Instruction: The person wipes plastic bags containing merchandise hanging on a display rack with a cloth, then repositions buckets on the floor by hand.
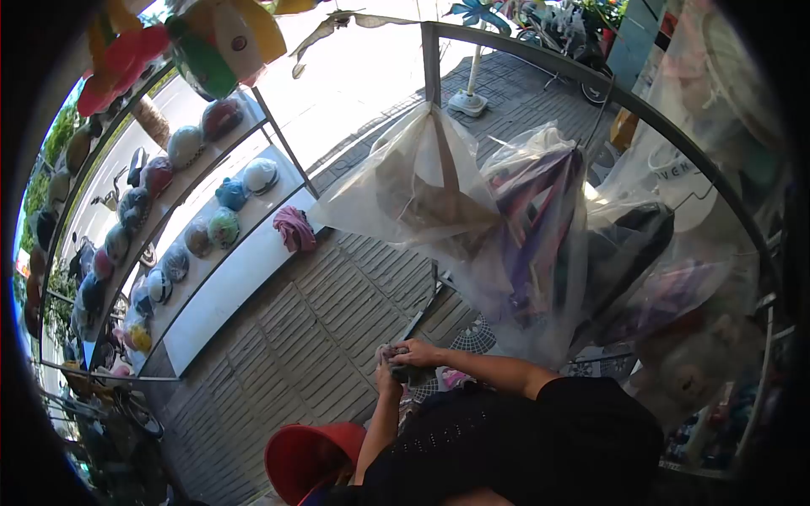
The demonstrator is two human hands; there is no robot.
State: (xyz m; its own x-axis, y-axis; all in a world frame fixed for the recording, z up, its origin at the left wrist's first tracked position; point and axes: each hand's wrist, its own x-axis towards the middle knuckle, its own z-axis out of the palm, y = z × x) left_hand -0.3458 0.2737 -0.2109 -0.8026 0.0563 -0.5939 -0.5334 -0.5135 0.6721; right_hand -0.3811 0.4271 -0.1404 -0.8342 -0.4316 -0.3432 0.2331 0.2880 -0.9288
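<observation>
Near the lower middle of the head view, my left hand (388, 371) and my right hand (417, 353) are close together in front of my body. Both have their fingers closed on a small crumpled greyish cloth (408, 372), part of which hangs below the fingers. The fingers hide much of it, and its exact kind is too small to tell. Below and to the left of my hands is a red bucket-like object (316, 455).
Shelves (228, 190) with several helmets stand at the left, a pink cloth (294, 228) on the white lower board (240, 287). Plastic-wrapped bags (422, 185) hang from a metal frame (540, 42) ahead and right. Paved ground (278, 363) lies between. Parked motorbikes show beyond.
</observation>
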